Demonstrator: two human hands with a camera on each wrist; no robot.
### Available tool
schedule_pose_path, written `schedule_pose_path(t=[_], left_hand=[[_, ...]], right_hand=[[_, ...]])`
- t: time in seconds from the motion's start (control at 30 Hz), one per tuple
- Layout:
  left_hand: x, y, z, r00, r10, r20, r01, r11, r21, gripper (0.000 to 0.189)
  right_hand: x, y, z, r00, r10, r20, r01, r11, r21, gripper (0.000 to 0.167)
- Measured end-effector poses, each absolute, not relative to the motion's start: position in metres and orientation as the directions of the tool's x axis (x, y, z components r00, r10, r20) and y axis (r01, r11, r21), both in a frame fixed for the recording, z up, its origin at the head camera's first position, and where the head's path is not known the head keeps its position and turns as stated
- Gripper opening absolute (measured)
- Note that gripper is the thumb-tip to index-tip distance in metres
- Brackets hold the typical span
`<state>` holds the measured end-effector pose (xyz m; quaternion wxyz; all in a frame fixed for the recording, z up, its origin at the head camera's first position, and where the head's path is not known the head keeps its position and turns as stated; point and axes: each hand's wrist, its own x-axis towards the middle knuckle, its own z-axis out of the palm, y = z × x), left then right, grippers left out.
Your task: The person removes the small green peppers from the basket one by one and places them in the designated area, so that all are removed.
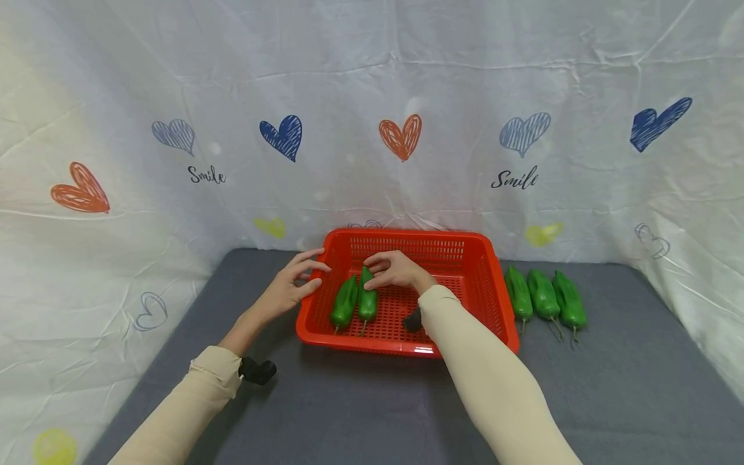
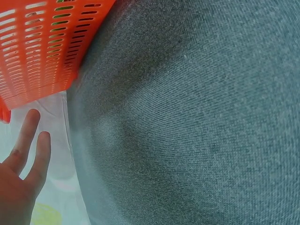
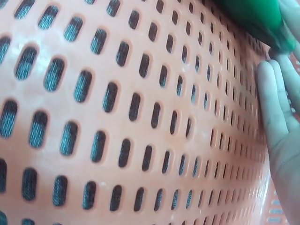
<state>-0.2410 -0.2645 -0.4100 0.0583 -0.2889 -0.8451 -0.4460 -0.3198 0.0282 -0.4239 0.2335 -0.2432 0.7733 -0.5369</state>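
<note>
Two green peppers lie side by side in the left part of a red plastic basket (image 1: pixel 407 347). My right hand (image 1: pixel 395 268) reaches into the basket and pinches the tip of the inner green pepper (image 1: pixel 367 303) between thumb and fingers. In the right wrist view, that pepper's green end (image 3: pixel 255 18) meets the fingertips. The other green pepper (image 1: pixel 345 302) rests just to the left, its stem toward me. At the basket's left rim, my left hand (image 1: pixel 287 284) has its fingers spread and relaxed. The left wrist view shows two extended fingers (image 2: pixel 41 157) beside the slotted wall.
Outside the basket on the right, three more green peppers, including a near-wall one (image 1: pixel 518 294), lie in a row on the grey cloth (image 1: pixel 372 407). A white curtain (image 1: pixel 349 77) printed with hearts hangs behind the table. Black wrist cameras sit at both cuffs.
</note>
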Motion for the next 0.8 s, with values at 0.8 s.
schedule_pose_path(t=[0.8], left_hand=[[-0.241,-0.265,-0.41,-0.812,0.445,0.377,0.563,0.429,0.707,0.025]], right_hand=[[-0.32,0.016,-0.419,-0.734,-0.656,-0.175,-0.128,0.387,-0.913,0.055]])
